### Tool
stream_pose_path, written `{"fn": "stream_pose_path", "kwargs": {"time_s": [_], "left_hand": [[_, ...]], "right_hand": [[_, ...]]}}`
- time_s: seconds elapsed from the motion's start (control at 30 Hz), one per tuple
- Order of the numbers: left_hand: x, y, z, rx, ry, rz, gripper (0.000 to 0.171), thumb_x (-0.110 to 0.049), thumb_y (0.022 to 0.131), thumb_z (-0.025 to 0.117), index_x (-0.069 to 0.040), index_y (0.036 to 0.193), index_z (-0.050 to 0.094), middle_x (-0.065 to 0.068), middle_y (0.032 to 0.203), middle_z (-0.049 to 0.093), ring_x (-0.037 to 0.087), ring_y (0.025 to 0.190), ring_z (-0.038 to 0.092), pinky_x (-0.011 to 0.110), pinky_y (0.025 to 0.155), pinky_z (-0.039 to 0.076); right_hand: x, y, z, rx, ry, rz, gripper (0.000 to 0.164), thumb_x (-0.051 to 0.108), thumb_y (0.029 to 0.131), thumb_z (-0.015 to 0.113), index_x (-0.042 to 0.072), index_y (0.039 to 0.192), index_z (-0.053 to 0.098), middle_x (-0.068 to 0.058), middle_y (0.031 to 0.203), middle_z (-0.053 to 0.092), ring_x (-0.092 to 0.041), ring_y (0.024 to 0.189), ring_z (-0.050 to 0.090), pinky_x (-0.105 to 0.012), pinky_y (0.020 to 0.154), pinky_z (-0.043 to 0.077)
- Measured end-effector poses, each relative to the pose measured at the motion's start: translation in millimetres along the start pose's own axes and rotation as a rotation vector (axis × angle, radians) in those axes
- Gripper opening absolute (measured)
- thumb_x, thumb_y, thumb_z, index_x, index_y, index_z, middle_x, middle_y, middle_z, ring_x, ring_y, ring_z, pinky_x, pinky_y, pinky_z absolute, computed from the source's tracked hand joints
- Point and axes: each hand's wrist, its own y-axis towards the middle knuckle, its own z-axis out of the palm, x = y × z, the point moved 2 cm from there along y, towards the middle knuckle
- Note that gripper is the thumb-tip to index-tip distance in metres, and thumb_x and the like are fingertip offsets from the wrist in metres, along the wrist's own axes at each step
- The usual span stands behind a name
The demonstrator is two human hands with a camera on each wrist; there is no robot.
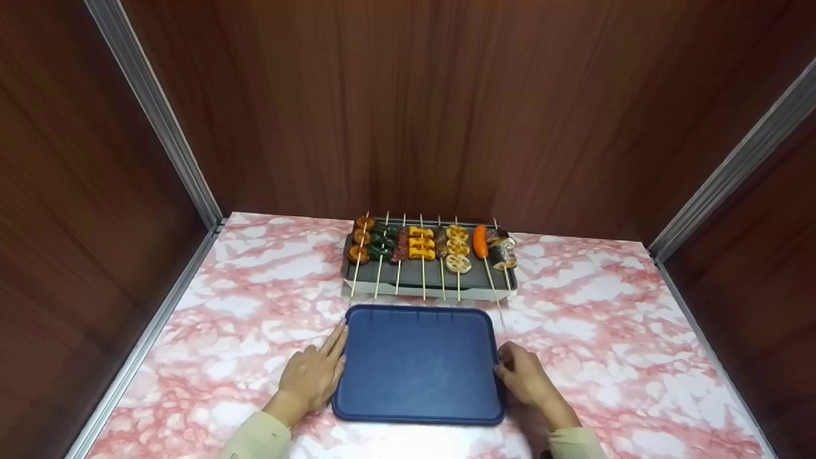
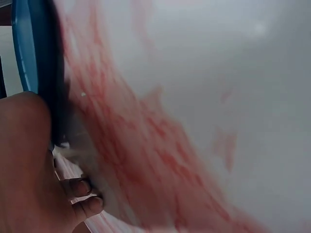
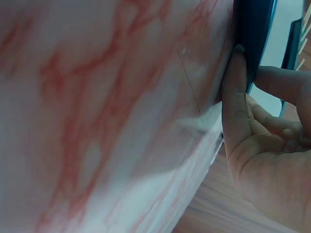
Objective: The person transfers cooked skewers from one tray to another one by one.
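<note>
Tray (image 1: 417,370), blue with a raised rim and rounded corners, lies at the near middle of the head view, between the person's two hands. At its nine o'clock side is the left hand (image 1: 312,373), fingers mostly straight and close together, laid along the rim and pointing toward one o'clock. At its three o'clock side is the right hand (image 1: 526,376), more bent – thumb and fingers set narrow, pinching the rim, as the right wrist view also shows. Whether the tray rests wholly on the tabletop (image 1: 637,357), marbled in pink and white, I cannot tell.

At twelve o'clock from the tray, just beyond its far edge, stands a grill plate (image 1: 408,292), dark on top with a pale front. Eight skewers (image 1: 421,244) lie across it, sticks toward six o'clock: browned rounds, dark green pieces, red meat, yellow blocks, a brown piece, lotus slices (image 1: 458,263), an orange sausage (image 1: 480,241) and dark-skinned chunks. One stick – the sausage's – runs past the front, near the tray's one o'clock corner.
</note>
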Motion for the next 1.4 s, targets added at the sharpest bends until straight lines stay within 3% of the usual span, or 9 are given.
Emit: {"fn": "stream_pose_path", "kwargs": {"time_s": [0.47,0.67,0.8,1.0,1.2,1.4], "left_hand": [[0.3,1.0,2.3,-0.020,0.003,0.006,0.054,-0.032,0.099,0.040,-0.016,0.149,0.029,-0.005,0.155,0.022,0.030,0.084,0.057,0.042,0.059,0.045],[-1.3,1.0,2.6,0.000,0.001,-0.004,0.054,-0.033,0.099,0.040,-0.017,0.149,0.029,-0.006,0.155,0.021,0.030,0.086,0.057,0.043,0.060,0.045],[-1.2,0.9,2.6,0.004,-0.003,-0.009,0.054,-0.034,0.099,0.040,-0.017,0.149,0.029,-0.007,0.155,0.022,0.030,0.085,0.057,0.043,0.060,0.044],[-0.4,0.3,2.6,0.015,0.005,-0.006,0.054,-0.035,0.099,0.039,-0.017,0.149,0.029,-0.006,0.154,0.024,0.031,0.088,0.058,0.043,0.061,0.045],[0.7,-0.8,2.3,0.032,-0.002,-0.014,0.054,-0.035,0.099,0.038,-0.017,0.149,0.027,-0.006,0.155,0.021,0.031,0.091,0.057,0.044,0.063,0.045],[0.1,1.6,2.5,0.024,0.003,-0.017,0.054,-0.035,0.099,0.037,-0.018,0.149,0.027,-0.007,0.156,0.018,0.030,0.089,0.057,0.043,0.062,0.045]], "right_hand": [[-1.4,-0.9,-1.7,0.008,0.022,-0.012,0.015,-0.005,0.076,0.067,0.003,0.084,0.058,-0.001,0.070,0.058,-0.013,0.066,0.053,-0.031,0.065,0.044],[0.0,-1.3,-13.0,0.118,0.121,0.003,0.007,0.001,0.084,0.063,-0.002,0.089,0.060,-0.009,0.073,0.061,-0.019,0.062,0.058,-0.033,0.058,0.049],[3.9,2.4,-31.2,0.147,0.186,0.037,0.015,0.005,0.089,0.059,-0.007,0.099,0.059,-0.017,0.077,0.063,-0.028,0.062,0.062,-0.036,0.055,0.051],[8.5,18.1,-62.8,0.070,0.137,0.063,0.023,0.011,0.091,0.059,-0.003,0.109,0.060,-0.014,0.091,0.063,-0.023,0.069,0.061,-0.034,0.059,0.051],[8.5,43.3,-81.1,0.060,0.224,0.066,0.034,0.020,0.097,0.052,-0.006,0.119,0.053,-0.019,0.096,0.060,-0.020,0.065,0.061,-0.032,0.055,0.052],[7.5,72.4,-86.0,0.098,0.318,0.097,0.037,0.021,0.098,0.049,-0.011,0.118,0.052,-0.025,0.097,0.061,-0.029,0.067,0.063,-0.031,0.051,0.050]]}}
